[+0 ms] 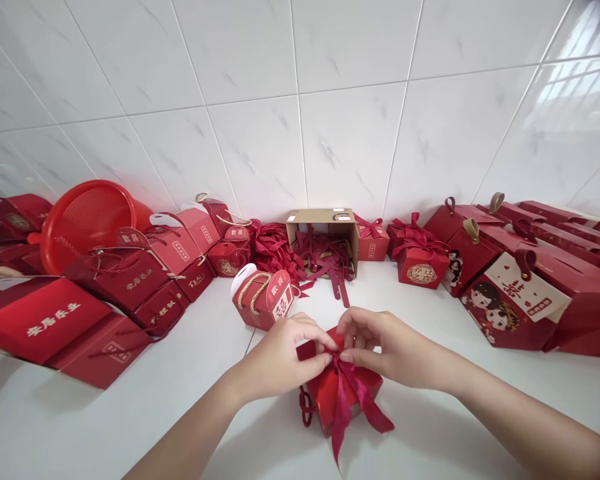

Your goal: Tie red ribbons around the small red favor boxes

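A small red gift box (pixel 325 400) sits on the white floor in front of me, wrapped with a dark red satin ribbon (pixel 353 400) whose loose ends trail toward me. My left hand (pixel 280 357) and my right hand (pixel 380 347) meet over the top of the box. Both pinch the ribbon at its knot, fingers pressed together. The knot itself is mostly hidden by my fingertips.
Many red gift boxes (pixel 115 280) line the tiled wall on both sides. A red plastic basket (pixel 85 220) lies tipped at the left. An open cardboard box (pixel 325 233) holds loose ribbons. A red box with a rope handle (pixel 263 300) stands just beyond my hands.
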The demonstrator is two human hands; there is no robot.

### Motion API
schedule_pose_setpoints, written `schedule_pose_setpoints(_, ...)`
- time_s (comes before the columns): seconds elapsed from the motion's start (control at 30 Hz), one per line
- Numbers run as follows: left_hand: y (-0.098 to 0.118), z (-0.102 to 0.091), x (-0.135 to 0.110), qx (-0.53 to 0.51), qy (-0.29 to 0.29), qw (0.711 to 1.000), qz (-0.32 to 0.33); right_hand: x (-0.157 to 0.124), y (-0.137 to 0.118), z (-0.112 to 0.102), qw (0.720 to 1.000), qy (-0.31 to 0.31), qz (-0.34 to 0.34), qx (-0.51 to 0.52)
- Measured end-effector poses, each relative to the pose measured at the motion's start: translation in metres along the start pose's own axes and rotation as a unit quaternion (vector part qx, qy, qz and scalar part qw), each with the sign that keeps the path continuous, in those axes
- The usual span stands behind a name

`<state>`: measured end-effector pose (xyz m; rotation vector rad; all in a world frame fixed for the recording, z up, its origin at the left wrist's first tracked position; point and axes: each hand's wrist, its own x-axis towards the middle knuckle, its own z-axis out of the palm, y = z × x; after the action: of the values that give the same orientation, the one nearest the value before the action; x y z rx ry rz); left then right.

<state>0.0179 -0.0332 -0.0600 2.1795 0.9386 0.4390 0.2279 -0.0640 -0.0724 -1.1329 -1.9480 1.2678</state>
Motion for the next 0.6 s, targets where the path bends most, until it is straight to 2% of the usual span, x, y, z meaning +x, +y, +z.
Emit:
schedule_pose_setpoints(0.2, -0.001, -0.001, -0.002, 0.029, 0.000, 1.000, 0.002, -0.010, 0.000, 0.000, 0.999, 0.002, -0.007, -0.040)
schedule_pose_setpoints(0.3, 0.000, 0.000, -0.001, 0.040, 0.004, 0.999, 0.001, -0.010, -0.001, -0.001, 0.994, 0.014, -0.073, -0.075)
schedule_pose_setpoints(0.43, 0.001, -0.003, 0.000, 0.065, 0.005, 0.998, 0.007, -0.011, 0.002, -0.006, 0.961, -0.040, -0.178, -0.207)
schedule_pose_setpoints(0.5, -0.001, -0.007, 0.000, 0.088, 0.008, 0.996, 0.014, -0.011, 0.006, -0.009, 0.938, -0.077, -0.197, -0.274)
schedule_pose_setpoints(0.6, -0.006, -0.014, 0.000, 0.096, 0.022, 0.995, 0.006, -0.010, 0.010, -0.012, 0.912, -0.092, -0.212, -0.338)
